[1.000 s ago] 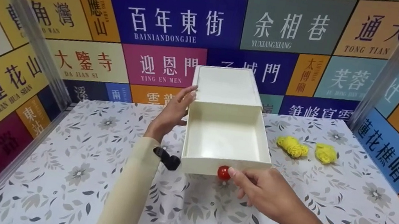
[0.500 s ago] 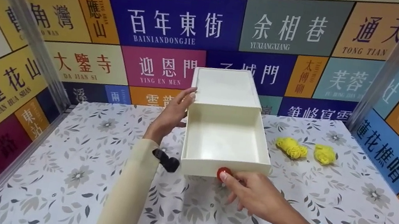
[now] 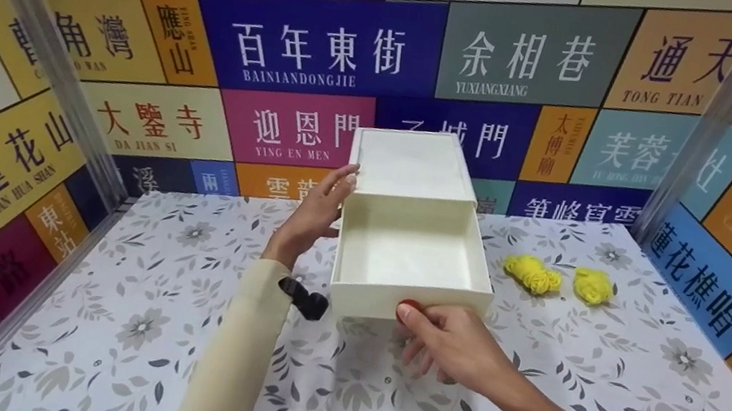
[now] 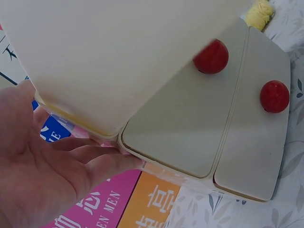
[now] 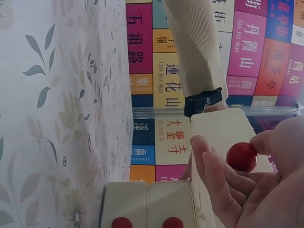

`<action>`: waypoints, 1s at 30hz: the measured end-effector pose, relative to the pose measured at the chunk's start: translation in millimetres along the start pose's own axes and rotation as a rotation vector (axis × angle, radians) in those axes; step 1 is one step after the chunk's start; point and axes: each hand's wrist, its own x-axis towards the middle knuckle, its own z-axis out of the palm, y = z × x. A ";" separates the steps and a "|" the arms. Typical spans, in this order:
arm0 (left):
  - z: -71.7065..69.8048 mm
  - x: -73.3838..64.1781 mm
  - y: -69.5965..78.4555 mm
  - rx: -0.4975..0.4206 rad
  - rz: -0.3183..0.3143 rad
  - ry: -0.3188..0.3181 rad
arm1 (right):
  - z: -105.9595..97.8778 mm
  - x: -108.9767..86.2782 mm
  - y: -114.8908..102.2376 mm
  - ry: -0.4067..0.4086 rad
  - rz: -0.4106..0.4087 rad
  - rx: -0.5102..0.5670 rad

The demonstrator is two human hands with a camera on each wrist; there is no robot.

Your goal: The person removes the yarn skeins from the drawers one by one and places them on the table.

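Right hand [image 3: 457, 346] pinches the red knob [image 5: 241, 157] on the pulled-out top drawer [image 3: 363, 298] of a white cabinet [image 3: 412, 165]. Left hand [image 3: 315, 215], partly hidden, seemingly rests extended fingers against its side. Yellow bundles [image 3: 533, 274] lie right.

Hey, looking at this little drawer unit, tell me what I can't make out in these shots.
- Head view: most of the top drawer's red knob, behind the right hand's thumb.
- Left wrist view: what the lower drawers hold, hidden by closed fronts; part of the left hand, cut off by the left edge.
- Right wrist view: lower knobs, cut off by the bottom edge.
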 end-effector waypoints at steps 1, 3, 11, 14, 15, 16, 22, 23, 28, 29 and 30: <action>-0.2 -0.4 -0.4 0.001 -0.001 -0.001 | -0.4 1.2 -0.1 0.000 0.005 0.007; -0.3 -0.9 -0.8 0.003 -0.001 -0.005 | -1.4 3.9 0.0 0.003 0.010 0.024; -0.9 -0.8 0.3 0.001 0.009 -0.012 | -2.9 15.5 -0.9 0.070 0.015 0.050; -0.9 -0.7 -0.1 0.007 0.010 -0.008 | -1.3 20.7 -1.2 0.092 0.033 0.069; -0.8 -0.9 -0.2 0.006 0.011 -0.007 | -0.9 22.4 -1.2 0.096 0.033 0.074; -0.7 -1.0 -0.1 0.004 0.011 -0.008 | -0.6 24.2 -1.2 0.100 0.033 0.078; -0.3 -1.4 0.0 -0.016 0.008 -0.015 | -1.6 34.9 -0.8 0.106 0.043 0.104; -0.4 -1.4 0.0 -0.018 0.008 -0.015 | -2.2 36.6 -0.9 0.106 0.042 0.105; -1.2 -1.3 0.0 -0.022 0.011 -0.013 | -5.6 45.8 -0.5 0.119 0.031 0.092; -1.3 -1.4 -0.1 -0.022 0.010 -0.012 | -6.0 47.9 -0.3 0.123 0.032 0.090; -1.3 -1.4 -0.2 -0.020 0.009 -0.011 | -6.4 50.5 0.0 0.127 0.032 0.085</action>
